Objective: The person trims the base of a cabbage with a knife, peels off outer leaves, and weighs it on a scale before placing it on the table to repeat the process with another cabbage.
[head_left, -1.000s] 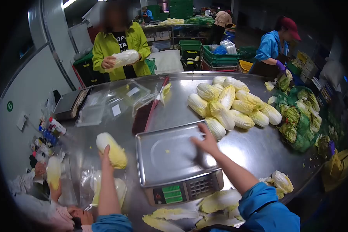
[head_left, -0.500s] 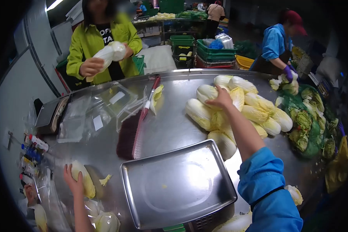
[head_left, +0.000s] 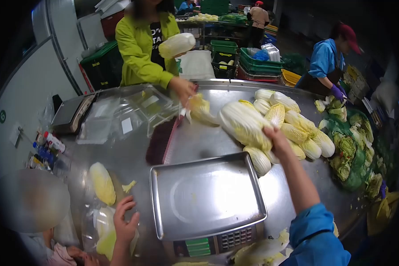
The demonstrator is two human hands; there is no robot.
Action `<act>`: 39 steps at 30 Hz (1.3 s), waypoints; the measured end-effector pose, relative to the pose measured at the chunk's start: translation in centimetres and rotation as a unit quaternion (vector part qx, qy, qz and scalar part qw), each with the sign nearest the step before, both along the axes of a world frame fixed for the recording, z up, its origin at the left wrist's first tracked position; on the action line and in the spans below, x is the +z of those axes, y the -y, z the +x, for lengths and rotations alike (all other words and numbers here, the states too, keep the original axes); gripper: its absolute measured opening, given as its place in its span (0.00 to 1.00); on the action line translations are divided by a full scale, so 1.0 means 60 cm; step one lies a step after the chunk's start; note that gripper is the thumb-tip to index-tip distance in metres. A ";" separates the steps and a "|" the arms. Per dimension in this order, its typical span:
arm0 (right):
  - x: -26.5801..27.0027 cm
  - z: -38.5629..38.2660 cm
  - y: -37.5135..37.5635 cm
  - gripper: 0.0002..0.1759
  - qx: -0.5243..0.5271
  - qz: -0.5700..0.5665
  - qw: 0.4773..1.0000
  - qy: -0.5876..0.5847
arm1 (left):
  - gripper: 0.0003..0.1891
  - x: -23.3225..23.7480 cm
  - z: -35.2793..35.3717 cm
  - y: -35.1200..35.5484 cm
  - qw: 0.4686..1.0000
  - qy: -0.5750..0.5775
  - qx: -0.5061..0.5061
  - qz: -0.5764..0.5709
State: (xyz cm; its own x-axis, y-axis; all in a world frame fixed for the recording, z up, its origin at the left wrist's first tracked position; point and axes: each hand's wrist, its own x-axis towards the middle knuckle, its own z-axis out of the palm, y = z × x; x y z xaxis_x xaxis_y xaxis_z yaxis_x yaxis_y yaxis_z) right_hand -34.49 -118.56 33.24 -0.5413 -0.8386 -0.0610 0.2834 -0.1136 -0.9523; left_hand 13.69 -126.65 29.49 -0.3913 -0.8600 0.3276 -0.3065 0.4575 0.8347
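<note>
Since the earlier frame, the left hand [head_left: 125,224] has drawn away from the loose cabbage [head_left: 103,184], and the right hand [head_left: 279,145] has raised a large cabbage [head_left: 244,124] from the pile [head_left: 300,133]. Left: hand empty, fingers parted and loosely curled, beside the scale pan [head_left: 208,199]. Right: hand closed around the large cabbage's near right end, its long axis slanting forward and leftward beyond the pan's far edge.
</note>
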 end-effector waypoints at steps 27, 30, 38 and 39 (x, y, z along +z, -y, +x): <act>0.041 0.247 -0.191 0.59 0.027 0.102 0.924 -0.368 | 0.15 0.027 0.046 -0.137 0.969 -0.187 0.018 0.163; -0.004 0.272 -0.143 0.58 0.105 0.145 0.800 -0.572 | 0.26 0.023 -0.047 -0.137 0.938 -0.195 -0.110 0.263; -0.016 0.370 -0.058 0.51 0.126 0.036 0.959 -0.250 | 0.42 0.021 -0.214 -0.111 0.837 -0.382 -0.069 0.386; 0.011 0.402 -0.056 0.55 0.143 -0.034 0.930 -0.338 | 0.40 0.020 -0.214 -0.083 0.810 -0.450 -0.030 0.376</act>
